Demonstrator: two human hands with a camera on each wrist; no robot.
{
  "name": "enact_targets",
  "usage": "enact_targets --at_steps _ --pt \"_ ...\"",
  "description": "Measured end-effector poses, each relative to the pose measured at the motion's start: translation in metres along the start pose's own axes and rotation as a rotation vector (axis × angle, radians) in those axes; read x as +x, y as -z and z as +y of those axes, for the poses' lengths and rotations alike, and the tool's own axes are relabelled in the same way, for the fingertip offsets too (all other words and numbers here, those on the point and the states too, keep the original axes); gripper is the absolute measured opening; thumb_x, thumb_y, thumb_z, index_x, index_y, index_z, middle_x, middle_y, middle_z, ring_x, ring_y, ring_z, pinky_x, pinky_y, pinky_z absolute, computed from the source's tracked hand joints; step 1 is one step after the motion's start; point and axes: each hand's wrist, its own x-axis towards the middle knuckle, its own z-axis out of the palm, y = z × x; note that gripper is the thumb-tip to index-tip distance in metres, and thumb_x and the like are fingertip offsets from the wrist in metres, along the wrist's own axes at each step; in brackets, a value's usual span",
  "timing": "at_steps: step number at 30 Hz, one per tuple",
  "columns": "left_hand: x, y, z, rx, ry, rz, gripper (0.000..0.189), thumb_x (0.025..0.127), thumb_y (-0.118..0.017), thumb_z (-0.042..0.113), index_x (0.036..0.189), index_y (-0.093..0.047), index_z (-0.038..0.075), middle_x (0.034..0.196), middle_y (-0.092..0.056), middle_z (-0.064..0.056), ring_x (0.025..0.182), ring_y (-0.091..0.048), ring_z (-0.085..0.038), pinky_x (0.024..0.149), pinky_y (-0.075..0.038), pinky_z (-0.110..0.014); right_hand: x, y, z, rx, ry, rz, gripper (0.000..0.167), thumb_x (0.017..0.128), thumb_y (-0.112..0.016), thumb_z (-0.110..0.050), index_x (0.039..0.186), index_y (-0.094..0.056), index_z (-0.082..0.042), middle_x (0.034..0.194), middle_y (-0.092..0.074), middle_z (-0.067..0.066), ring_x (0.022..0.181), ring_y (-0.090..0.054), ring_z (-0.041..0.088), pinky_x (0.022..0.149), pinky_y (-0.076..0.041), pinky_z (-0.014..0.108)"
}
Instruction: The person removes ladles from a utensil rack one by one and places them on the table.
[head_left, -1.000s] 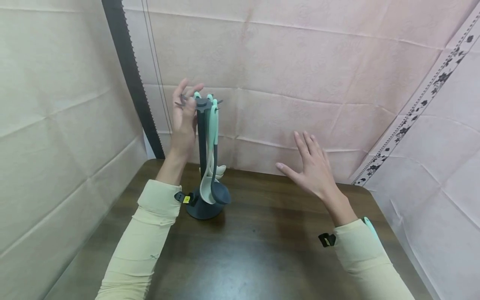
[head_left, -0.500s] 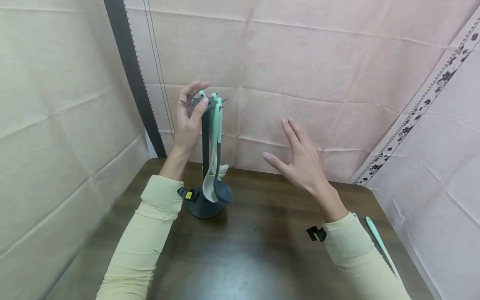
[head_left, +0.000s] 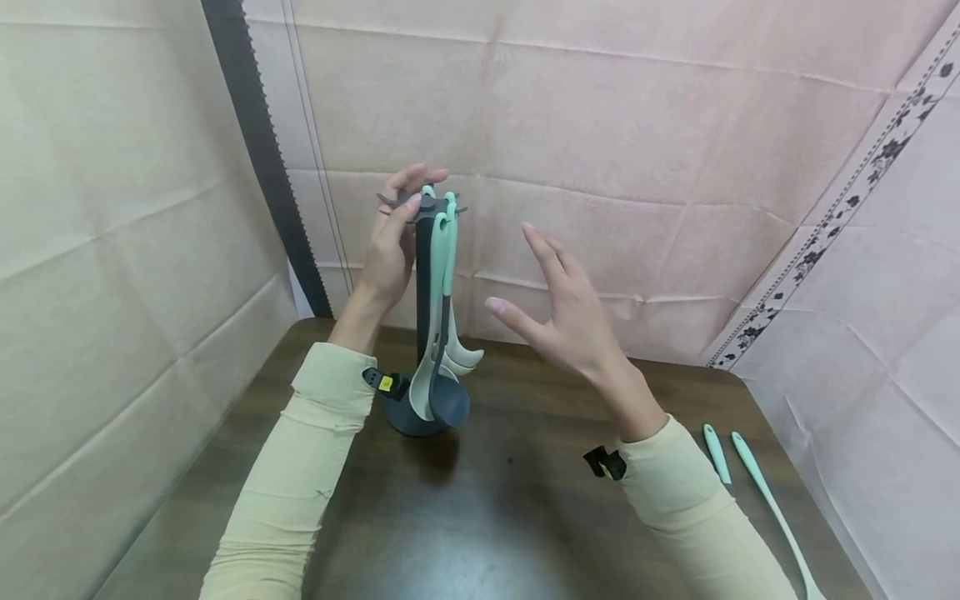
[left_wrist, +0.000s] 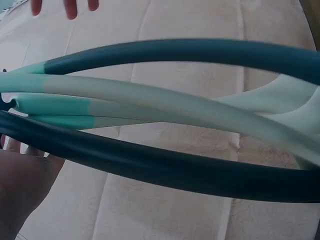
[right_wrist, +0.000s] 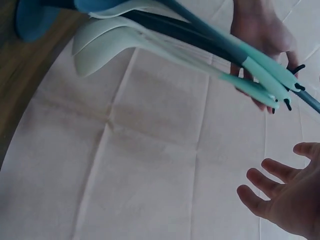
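Observation:
A dark blue utensil stand (head_left: 423, 283) stands upright at the table's back left. From its top hooks hang several utensils with mint handles, among them a dark blue ladle (head_left: 450, 404) and a pale spoon-shaped one (head_left: 422, 393). My left hand (head_left: 390, 254) grips the stand's hooked top, thumb in front and fingers behind. Held in the air to the right of the stand, my right hand (head_left: 566, 321) has its fingers spread and touches nothing. The left wrist view shows the dark post (left_wrist: 150, 162) close up, beside the hanging handles.
Two mint handles, one short-looking (head_left: 716, 454) and one long (head_left: 772, 508), lie on the brown wooden table (head_left: 487, 517) at the right. The right sleeve partly covers them. Cloth walls (head_left: 600, 125) enclose the back and both sides.
The stand's top has turned under my left hand, so the hanging utensils sit differently around the post. My right hand has moved left toward the stand, uncovering the mint handles on the table.

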Motion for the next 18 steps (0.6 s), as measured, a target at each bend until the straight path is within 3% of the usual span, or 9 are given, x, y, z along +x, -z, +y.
enact_targets --at_steps 7,14,18 --pt "0.000 -0.001 -0.006 -0.017 -0.048 -0.002 0.041 0.106 -0.041 0.017 0.145 -0.049 0.006 0.149 -0.055 -0.018 0.141 -0.046 -0.033 0.111 -0.040 -0.040 0.010 -0.006 -0.015 0.104 0.036 0.063 0.089 0.093 -0.073 -0.054 0.168 -0.029 -0.034 0.156 -0.050 0.001 0.139 -0.050 0.019 0.109 -0.046 0.051" --pt "-0.001 -0.003 -0.010 0.028 -0.081 0.006 0.043 0.107 -0.037 0.021 0.146 -0.046 0.005 0.148 -0.056 -0.014 0.135 -0.049 -0.030 0.106 -0.042 -0.038 0.026 -0.013 -0.039 0.384 0.051 0.079 0.084 0.092 -0.084 -0.026 0.163 -0.039 -0.025 0.143 -0.061 0.005 0.127 -0.062 0.018 0.099 -0.057 0.037" --pt "-0.002 -0.004 -0.011 0.058 -0.083 0.023 0.043 0.106 -0.037 0.022 0.145 -0.046 0.007 0.147 -0.057 -0.012 0.133 -0.049 -0.028 0.106 -0.042 -0.038 0.034 -0.018 -0.050 0.427 0.073 0.064 0.083 0.091 -0.084 -0.019 0.162 -0.041 -0.018 0.142 -0.061 0.008 0.126 -0.063 0.022 0.098 -0.057 0.035"
